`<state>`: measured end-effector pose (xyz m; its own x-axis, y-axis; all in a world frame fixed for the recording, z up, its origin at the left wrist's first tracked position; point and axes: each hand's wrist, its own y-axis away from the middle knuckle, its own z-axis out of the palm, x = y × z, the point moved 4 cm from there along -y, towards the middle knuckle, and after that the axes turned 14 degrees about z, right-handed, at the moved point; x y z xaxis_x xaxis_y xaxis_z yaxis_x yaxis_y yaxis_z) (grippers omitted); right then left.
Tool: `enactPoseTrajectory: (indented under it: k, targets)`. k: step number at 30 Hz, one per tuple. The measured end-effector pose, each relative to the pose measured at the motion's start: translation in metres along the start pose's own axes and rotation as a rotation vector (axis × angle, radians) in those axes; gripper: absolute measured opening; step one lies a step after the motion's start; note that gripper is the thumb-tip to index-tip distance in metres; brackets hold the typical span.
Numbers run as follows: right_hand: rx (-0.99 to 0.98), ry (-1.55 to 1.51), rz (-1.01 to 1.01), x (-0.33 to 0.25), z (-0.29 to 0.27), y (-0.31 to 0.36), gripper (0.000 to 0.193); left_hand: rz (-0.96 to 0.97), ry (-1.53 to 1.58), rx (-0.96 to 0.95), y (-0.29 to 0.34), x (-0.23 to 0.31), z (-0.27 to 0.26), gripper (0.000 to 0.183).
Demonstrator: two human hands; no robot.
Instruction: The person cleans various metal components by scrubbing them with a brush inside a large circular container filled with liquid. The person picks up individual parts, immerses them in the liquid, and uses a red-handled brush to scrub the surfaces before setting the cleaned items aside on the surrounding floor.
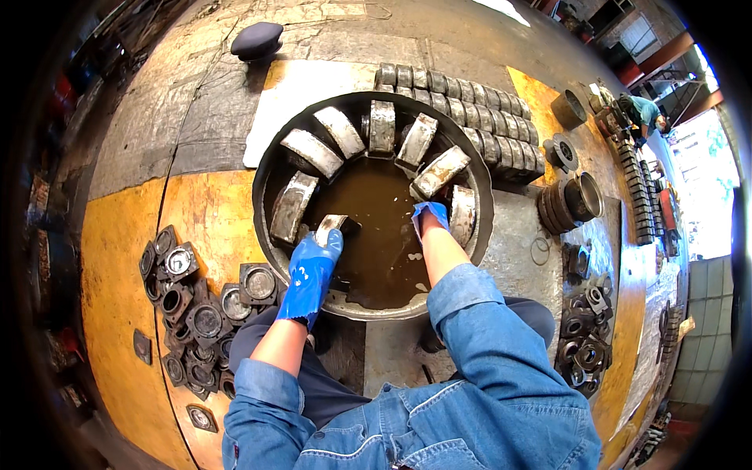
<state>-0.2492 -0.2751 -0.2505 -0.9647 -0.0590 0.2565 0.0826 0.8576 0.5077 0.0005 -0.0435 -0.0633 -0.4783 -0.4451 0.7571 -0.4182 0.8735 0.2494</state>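
In front of me a wide round metal basin point(486, 207) holds murky brown liquid point(376, 211). Several heavy square metal blocks with pale faces, such as this one point(312, 152), lean in a ring along its inner wall. My left hand point(315, 262), in a long blue rubber glove, is closed around a metal block point(335, 225) at the liquid's left side. On the right, my right hand point(430, 215), also in a blue glove, reaches down inside the basin near a standing block point(464, 215). The right fingers are mostly hidden.
Rows of dark metal blocks point(470, 117) stand behind the basin. Loose square metal parts with round openings point(207, 317) lie at the left; similar ones point(586, 337) lie right. Metal rings and cylinders point(580, 196) sit farther right. Another person point(644, 113) bends over at the far right.
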Motion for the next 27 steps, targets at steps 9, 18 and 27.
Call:
enactPoseTrajectory:
  k: [9, 18, 27]
  targets:
    - [-0.481, -1.479, 0.243, 0.021, -0.026, 0.122, 0.039, 0.047, 0.097, -0.028, -0.008, -0.005, -0.002, 0.061]
    - [-0.516, -1.69, -0.291, 0.029, -0.099, 0.241, 0.041, 0.574, -0.355, -0.022, 0.012, 0.008, -0.03, 0.037]
    - [-0.34, -1.482, -0.706, -0.043, -0.1, 0.222, 0.011, 0.691, -0.545, 0.011, 0.01, 0.005, -0.026, 0.03]
